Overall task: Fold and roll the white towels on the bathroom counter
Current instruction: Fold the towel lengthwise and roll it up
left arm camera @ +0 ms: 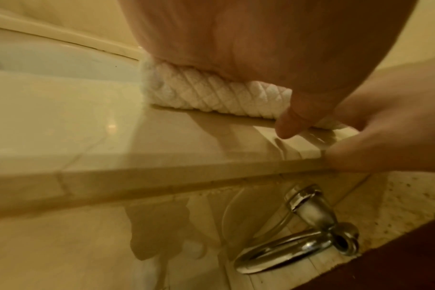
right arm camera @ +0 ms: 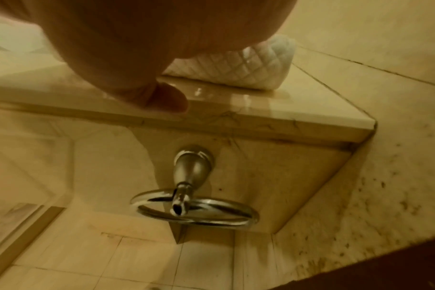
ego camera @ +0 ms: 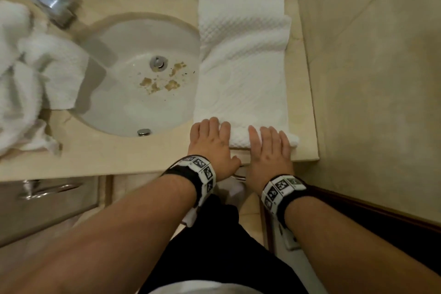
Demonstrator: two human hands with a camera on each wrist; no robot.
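I see the long white towel (ego camera: 242,74) lying folded into a strip on the tabletop (ego camera: 107,157), to the right of the sink (ego camera: 140,107), running from the back wall to the front edge. Its near end is turned over into a small roll (left arm camera: 211,96), and that roll sits directly under both palms. My left hand (ego camera: 211,143) presses on the roll's left part, fingers straight and lying flat over it, thumb hanging off the tabletop edge. My right hand (ego camera: 269,148) presses on the right part just beside it, fingers likewise extended; the roll's right end (right arm camera: 268,66) sticks out past it. Neither grip curls around the cloth, so both are flat and apart. A heap of crumpled white towels (ego camera: 31,74) lies on the sink's left. Below the tabletop edge, a chrome towel ring (right arm camera: 194,213) hangs.
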